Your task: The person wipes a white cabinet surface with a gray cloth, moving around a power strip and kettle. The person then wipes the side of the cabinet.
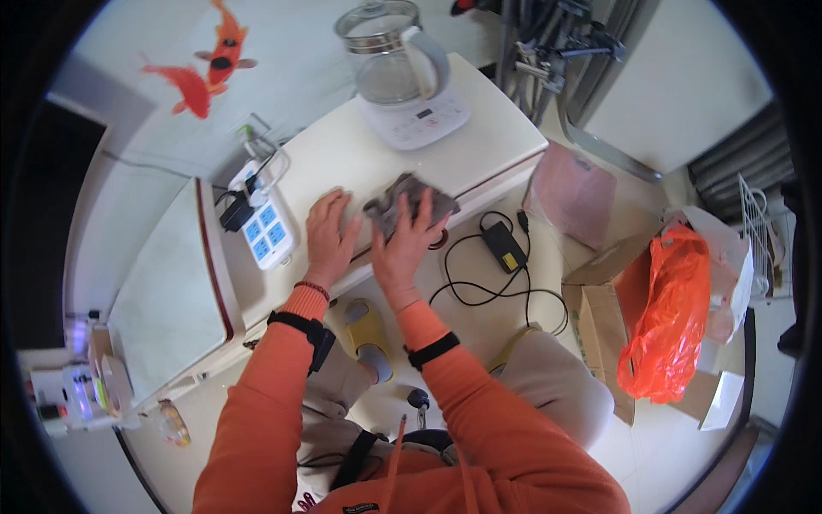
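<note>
A crumpled grey-brown cloth [429, 202] lies on the white cabinet top [321, 154], close to its front edge. My right hand [406, 247] is on this cloth, fingers spread and bent over it; part of the fabric is hidden beneath them. To the left, my left hand [329, 232] rests palm down at the cabinet top with nothing in it. Its fingers point away from me, and the thumb is a little apart. Behind the cloth stands a glass electric kettle [392, 74] on a white base [417, 122] with a control panel.
A white power strip [273, 241] with a black adapter [236, 213] plugged in sits left of my left hand. On the floor at right lie a power brick [504, 247] with looped cable, a cardboard box [603, 321] and a red plastic bag [668, 315].
</note>
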A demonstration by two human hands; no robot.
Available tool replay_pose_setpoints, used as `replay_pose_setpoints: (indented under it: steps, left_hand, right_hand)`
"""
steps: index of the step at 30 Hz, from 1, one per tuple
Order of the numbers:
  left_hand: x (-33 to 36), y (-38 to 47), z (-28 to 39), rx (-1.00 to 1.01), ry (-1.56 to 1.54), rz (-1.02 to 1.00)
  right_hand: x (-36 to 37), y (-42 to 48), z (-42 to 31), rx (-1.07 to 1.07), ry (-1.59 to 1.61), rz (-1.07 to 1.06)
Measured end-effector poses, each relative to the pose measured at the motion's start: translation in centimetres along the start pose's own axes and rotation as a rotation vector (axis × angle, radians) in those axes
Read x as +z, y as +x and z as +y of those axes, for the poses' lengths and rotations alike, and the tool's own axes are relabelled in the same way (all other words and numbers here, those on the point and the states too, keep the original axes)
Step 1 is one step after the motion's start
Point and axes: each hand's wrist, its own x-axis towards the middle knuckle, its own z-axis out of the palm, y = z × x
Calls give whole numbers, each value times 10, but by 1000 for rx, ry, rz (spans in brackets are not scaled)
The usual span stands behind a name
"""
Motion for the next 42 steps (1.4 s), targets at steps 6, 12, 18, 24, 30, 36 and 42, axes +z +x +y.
replay_pose_setpoints:
  steps: [6,12,18,24,30,36,42]
  left_hand:
    - [-70,2,73,-434,-806,136]
    - [-128,-72,209,262,-1022,-585]
    - [-126,-89,236,550,-865,-669]
    - [-120,-83,234,533,-783,-543]
    - [-131,-85,237,535,-848,-443]
    - [-158,-57,209,373,-893,-188]
    - [-179,-46,189,117,-1090,25]
  right_hand:
    - [-3,-17,-15,-178,-197,-267]
    - [-21,61,21,-162,-326,-151]
    - [-6,38,-2,-245,-605,-467]
    - [10,-38,-43,-616,-291,-708]
    - [47,54,-24,-140,20,-630]
    - [128,143,-28,-355,-113,-686]
    - [134,145,-15,-476,-516,-919]
